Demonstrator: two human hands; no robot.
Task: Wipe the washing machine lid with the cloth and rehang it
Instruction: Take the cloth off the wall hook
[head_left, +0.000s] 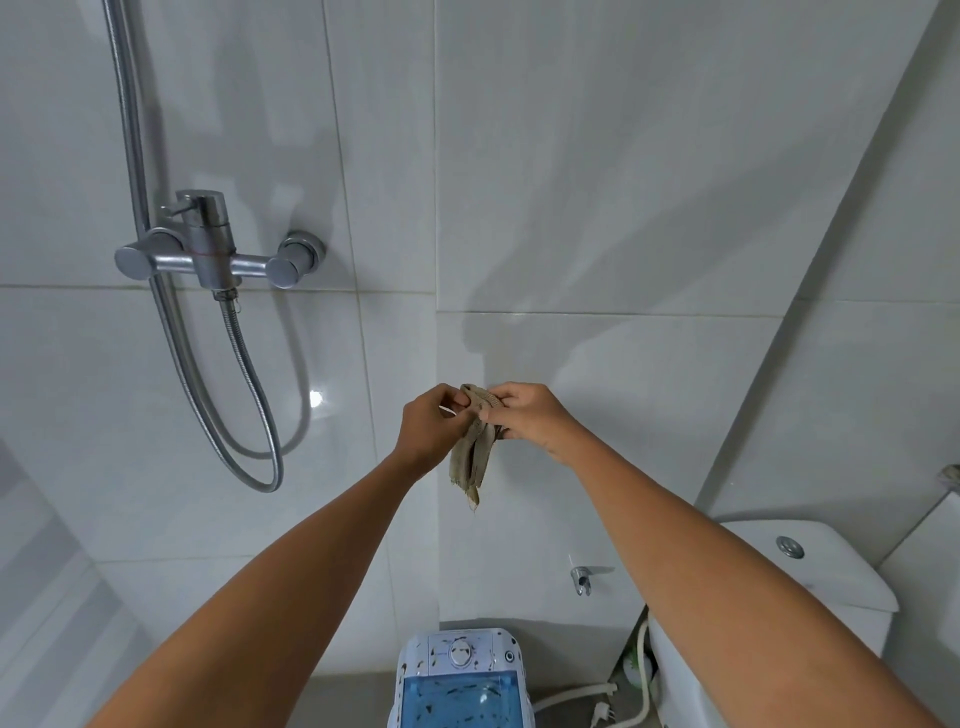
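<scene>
At the centre of our view, against a white tiled wall (571, 182), we hold both arms stretched forward and up, hands meeting at chest height. Our left hand (428, 434) pinches the top edge of a small olive-brown cloth (475, 447) between thumb and fingertips. Our right hand (524, 415) is closed around the same top edge from the other side, fingers curled over the fabric. The two hands nearly touch, with the cloth bunched between them. The rest of the cloth hangs straight down in loose folds, a frayed thread trailing from its lowest corner. It hangs close in front of the wall; we cannot tell whether it touches a hook there.

At six o'clock, well below the hands, sits the washing machine (460, 680), small and white with dark speckles. Its lid (457, 701) is translucent blue and closed, and a round control dial (461, 652) sits behind it.

At ten o'clock, a chrome shower mixer tap (208, 249) is mounted on the wall, and a metal shower hose (249, 415) loops down beneath it.

At four o'clock stands a white toilet cistern (789, 561) with a chrome flush button (790, 546) on top. Between cistern and washing machine, a small chrome wall tap (582, 577) juts out, and a white hose (641, 675) runs down toward the floor.
</scene>
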